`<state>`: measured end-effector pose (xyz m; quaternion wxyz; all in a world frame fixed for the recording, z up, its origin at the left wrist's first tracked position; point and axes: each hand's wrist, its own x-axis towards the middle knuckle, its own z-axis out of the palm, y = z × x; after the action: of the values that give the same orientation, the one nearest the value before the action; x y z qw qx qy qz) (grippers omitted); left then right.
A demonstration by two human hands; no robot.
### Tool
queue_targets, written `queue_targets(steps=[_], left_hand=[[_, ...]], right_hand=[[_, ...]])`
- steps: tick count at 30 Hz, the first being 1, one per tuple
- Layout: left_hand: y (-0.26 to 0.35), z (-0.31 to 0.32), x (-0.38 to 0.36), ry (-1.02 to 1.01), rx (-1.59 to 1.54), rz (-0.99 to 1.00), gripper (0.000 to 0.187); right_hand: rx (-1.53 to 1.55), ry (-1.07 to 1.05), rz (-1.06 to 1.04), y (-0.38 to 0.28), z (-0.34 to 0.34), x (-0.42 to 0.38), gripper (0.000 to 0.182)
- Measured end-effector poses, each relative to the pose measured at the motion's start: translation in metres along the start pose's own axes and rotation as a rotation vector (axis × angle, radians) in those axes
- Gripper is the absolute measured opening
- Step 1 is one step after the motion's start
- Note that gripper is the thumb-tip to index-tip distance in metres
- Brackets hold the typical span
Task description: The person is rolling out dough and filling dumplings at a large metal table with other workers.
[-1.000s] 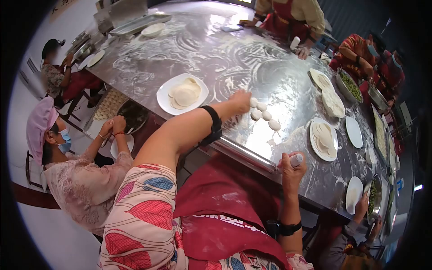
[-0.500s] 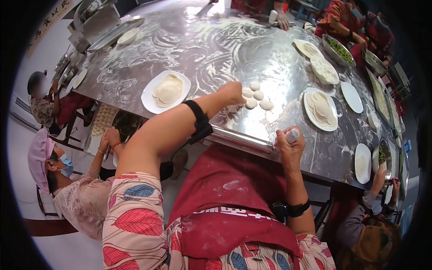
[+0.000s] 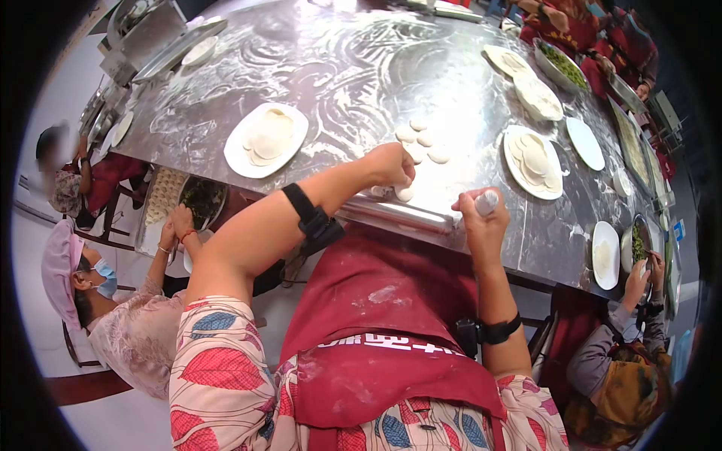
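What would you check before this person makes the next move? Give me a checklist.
1. Right hand gripping the white-ended handle: ok.
2. Left hand holding the nearest dough ball: cannot tell; the fingers hide the contact.
3. Other dough balls beyond the left hand, on the table: ok.
4. Left-side plate clear of both hands: ok.
5. Right-side plate clear of both hands: ok.

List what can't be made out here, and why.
Head view:
Inside of the left hand: hidden behind knuckles, grip unclear.
Pale, round-ended object: mostly covered by the right hand.
White printed lettering on the dark-red cloth apron: partly hidden by a fold.
Far edge of the floured grey metal table: partly cut off at the top.
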<state>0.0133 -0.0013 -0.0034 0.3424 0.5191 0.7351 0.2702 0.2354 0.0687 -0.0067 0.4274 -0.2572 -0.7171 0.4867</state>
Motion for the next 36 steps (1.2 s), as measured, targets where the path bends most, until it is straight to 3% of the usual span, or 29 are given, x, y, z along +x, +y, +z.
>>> queue_targets(steps=[3, 6, 10, 16, 19, 21, 23, 25, 29, 32, 36], left_hand=[[0.005, 0.007, -0.005, 0.028, 0.135, 0.063, 0.015], [0.017, 0.012, -0.009, 0.082, 0.241, 0.12, 0.014], [0.008, 0.011, -0.019, 0.209, 0.155, -0.007, 0.013], [0.021, 0.024, -0.007, 0.172, 0.238, 0.067, 0.015], [0.017, 0.013, -0.003, -0.004, 0.216, 0.171, 0.015], [0.012, 0.011, -0.012, 0.062, 0.14, 0.144, 0.013], [0.01, 0.007, -0.018, 0.102, 0.053, 0.096, 0.012], [0.007, 0.015, -0.018, 0.032, 0.111, 0.098, 0.011], [0.019, 0.015, -0.001, 0.045, 0.231, 0.113, 0.012], [0.014, 0.01, -0.006, -0.052, 0.129, 0.135, 0.01], [0.0, 0.006, -0.013, -0.006, 0.119, 0.199, 0.008]], right_hand=[[0.037, -0.052, 0.152, 0.001, 0.004, 0.025, 0.016], [0.047, -0.08, 0.144, 0.003, 0.006, 0.036, 0.016], [0.021, -0.021, 0.105, -0.001, -0.003, 0.0, 0.017], [-0.065, -0.02, 0.094, 0.003, 0.012, 0.041, 0.017], [-0.117, -0.014, 0.065, 0.002, 0.005, 0.03, 0.017], [-0.07, -0.001, 0.171, -0.009, -0.004, 0.0, 0.016], [0.047, -0.005, 0.103, -0.003, -0.006, -0.017, 0.016], [-0.088, -0.006, 0.085, -0.008, -0.001, 0.005, 0.016], [-0.016, -0.052, 0.115, 0.008, 0.015, 0.052, 0.017], [-0.102, -0.044, 0.09, 0.001, 0.001, 0.026, 0.017], [-0.024, -0.023, 0.117, -0.002, -0.005, -0.005, 0.017]])
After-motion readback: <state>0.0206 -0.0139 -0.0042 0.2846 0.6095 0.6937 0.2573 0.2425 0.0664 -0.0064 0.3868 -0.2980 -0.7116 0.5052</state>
